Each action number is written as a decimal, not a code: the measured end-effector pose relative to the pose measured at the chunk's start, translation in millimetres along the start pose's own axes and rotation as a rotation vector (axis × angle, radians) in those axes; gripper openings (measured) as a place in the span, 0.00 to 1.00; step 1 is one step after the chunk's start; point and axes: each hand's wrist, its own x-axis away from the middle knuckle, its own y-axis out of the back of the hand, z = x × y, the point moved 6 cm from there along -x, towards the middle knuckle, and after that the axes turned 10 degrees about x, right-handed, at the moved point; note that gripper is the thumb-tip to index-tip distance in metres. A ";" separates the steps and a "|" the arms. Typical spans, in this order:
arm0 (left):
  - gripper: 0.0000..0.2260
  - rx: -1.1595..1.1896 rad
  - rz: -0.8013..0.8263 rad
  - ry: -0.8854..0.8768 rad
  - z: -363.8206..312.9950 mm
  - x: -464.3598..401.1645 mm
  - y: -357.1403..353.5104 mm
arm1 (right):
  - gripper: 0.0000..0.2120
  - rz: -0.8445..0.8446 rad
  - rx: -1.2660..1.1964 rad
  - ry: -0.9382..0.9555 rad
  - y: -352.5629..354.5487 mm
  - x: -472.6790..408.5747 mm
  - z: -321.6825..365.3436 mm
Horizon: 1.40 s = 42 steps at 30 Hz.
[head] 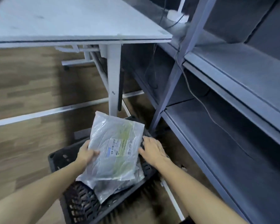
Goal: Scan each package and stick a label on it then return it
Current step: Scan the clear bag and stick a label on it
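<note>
My left hand (pixel 87 153) pinches the clear plastic labelled package (pixel 116 147) at its left edge — my right hand (pixel 153 150), fingers relaxed, touches the opposite edge, above the black slotted plastic crate (pixel 81 202).

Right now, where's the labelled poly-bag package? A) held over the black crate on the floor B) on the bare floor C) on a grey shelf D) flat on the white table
A: the left hand grips the poly-bag package above the black crate, while the right hand lies open beside its edge.
</note>
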 end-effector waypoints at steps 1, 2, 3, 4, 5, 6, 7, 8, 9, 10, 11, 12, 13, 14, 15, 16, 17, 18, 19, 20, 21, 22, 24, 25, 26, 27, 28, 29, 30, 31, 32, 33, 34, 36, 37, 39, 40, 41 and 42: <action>0.15 -0.011 0.017 -0.041 -17.5 6.4 1.0 | 0.19 -0.042 0.007 0.012 16.4 4.0 -0.4; 0.15 -0.024 0.037 -0.084 -36.0 13.6 0.9 | 0.18 -0.086 0.010 0.022 33.6 8.6 -1.2; 0.15 -0.039 0.060 -0.127 -55.4 21.5 0.3 | 0.17 -0.123 0.013 0.026 51.7 13.6 -2.6; 0.15 -0.056 0.084 -0.169 -74.8 29.6 -0.3 | 0.17 -0.156 0.012 0.027 69.7 19.0 -4.6; 0.15 -0.074 0.110 -0.211 -94.3 38.3 -1.5 | 0.17 -0.188 0.007 0.023 87.6 25.2 -7.4; 0.15 -0.088 0.139 -0.261 -114.9 49.3 -4.0 | 0.19 -0.224 0.000 0.014 107.3 33.3 -12.0; 0.15 -0.102 0.163 -0.302 -133.1 56.3 -4.6 | 0.21 -0.258 -0.006 0.009 124.5 37.7 -15.0; 0.16 -0.113 0.189 -0.342 -151.5 64.4 -6.1 | 0.24 -0.304 -0.010 0.006 142.7 43.4 -19.0; 0.16 -0.122 0.219 -0.376 -169.8 75.0 -8.7 | 0.26 -0.351 -0.014 0.005 161.4 52.0 -24.1; 0.17 -0.131 0.245 -0.407 -187.9 86.0 -11.6 | 0.29 -0.388 -0.024 0.006 179.1 60.4 -29.6; 0.18 -0.144 0.267 -0.438 -206.9 97.1 -15.3 | 0.33 -0.412 -0.043 0.007 196.5 68.9 -36.0; 0.20 -0.156 0.290 -0.472 -226.3 108.9 -20.4 | 0.36 -0.433 -0.068 0.008 213.6 78.0 -43.4; 0.21 -0.165 0.316 -0.505 -245.8 120.9 -26.6 | 0.39 -0.451 -0.097 0.009 230.2 86.6 -51.8; 0.22 -0.171 0.347 -0.537 -263.8 133.5 -34.5 | 0.41 -0.458 -0.136 0.009 245.5 96.0 -61.2; 0.22 -0.187 0.378 -0.569 -280.6 146.8 -43.2 | 0.44 -0.454 -0.192 0.007 258.7 105.9 -71.0; 0.22 -0.212 0.400 -0.607 -296.5 160.3 -52.9 | 0.46 -0.438 -0.264 0.003 270.2 115.8 -81.4; 0.23 -0.239 0.417 -0.642 -311.4 174.9 -63.1 | 0.48 -0.415 -0.340 -0.004 279.8 126.2 -92.2; 0.25 -0.261 0.435 -0.678 -325.6 190.0 -74.7 | 0.50 -0.394 -0.415 -0.015 288.6 136.7 -102.9; 0.26 -0.276 0.463 -0.707 -338.5 204.6 -87.4 | 0.51 -0.376 -0.482 -0.023 296.2 147.5 -113.2; 0.26 -0.287 0.501 -0.730 -348.9 219.6 -101.6 | 0.49 -0.362 -0.535 -0.022 302.8 159.7 -122.9; 0.25 -0.306 0.537 -0.748 -357.9 235.0 -117.2 | 0.44 -0.357 -0.560 -0.005 309.3 172.5 -132.0; 0.23 -0.337 0.570 -0.774 -365.5 250.7 -133.8 | 0.36 -0.358 -0.559 0.012 314.8 184.7 -142.3; 0.21 -0.426 0.623 -0.855 -378.4 282.0 -167.7 | 0.22 -0.386 -0.580 0.008 323.5 212.1 -168.1; 0.20 -0.459 0.650 -0.893 -383.4 297.2 -184.2 | 0.19 -0.401 -0.621 -0.018 325.9 227.2 -183.5; 0.20 -0.487 0.675 -0.928 -387.8 311.9 -200.1 | 0.17 -0.414 -0.667 -0.045 326.9 242.6 -199.1; 0.19 -0.514 0.699 -0.966 -391.6 326.3 -216.2 | 0.16 -0.433 -0.707 -0.067 327.5 257.5 -215.0; 0.19 -0.537 0.727 -1.004 -394.3 340.0 -232.1 | 0.16 -0.454 -0.740 -0.089 327.5 271.4 -230.8; 0.19 -0.543 0.758 -1.034 -396.4 353.2 -247.1 | 0.17 -0.484 -0.778 -0.113 327.8 285.3 -246.0; 0.18 -0.527 0.797 -1.054 -397.4 366.0 -262.0 | 0.17 -0.521 -0.813 -0.140 328.7 299.6 -260.3; 0.17 -0.494 0.839 -1.065 -397.5 377.7 -275.8 | 0.18 -0.558 -0.844 -0.165 328.8 314.0 -273.0; 0.17 -0.451 0.875 -1.079 -398.2 389.5 -288.6 | 0.19 -0.594 -0.871 -0.187 328.7 327.9 -285.0; 0.18 -0.393 0.904 -1.096 -398.9 401.2 -300.8 | 0.20 -0.628 -0.905 -0.204 328.4 341.8 -296.0; 0.19 -0.333 0.916 -1.137 -400.9 411.5 -312.1 | 0.20 -0.659 -0.953 -0.217 327.3 354.5 -306.4; 0.24 -0.253 0.801 -1.351 -408.6 431.0 -329.8 | 0.20 -0.715 -1.067 -0.233 324.0 377.9 -326.3; 0.30 -0.207 0.705 -1.437 -410.6 439.1 -336.0 | 0.21 -0.744 -1.110 -0.244 321.9 389.1 -336.0; 0.40 -0.056 0.586 -1.398 -405.0 446.0 -347.1 | 0.23 -0.805 -1.187 -0.276 315.8 410.6 -355.1; 0.43 0.016 0.585 -1.287 -396.3 444.7 -355.4 | 0.23 -0.838 -1.235 -0.300 311.3 420.3 -364.7; 0.46 0.059 0.616 -1.162 -384.2 441.7 -366.4 | 0.24 -0.874 -1.284 -0.323 305.9 429.9 -373.9; 0.48 0.081 0.668 -1.048 -369.4 438.6 -378.8 | 0.25 -0.910 -1.326 -0.341 300.1 437.9 -381.5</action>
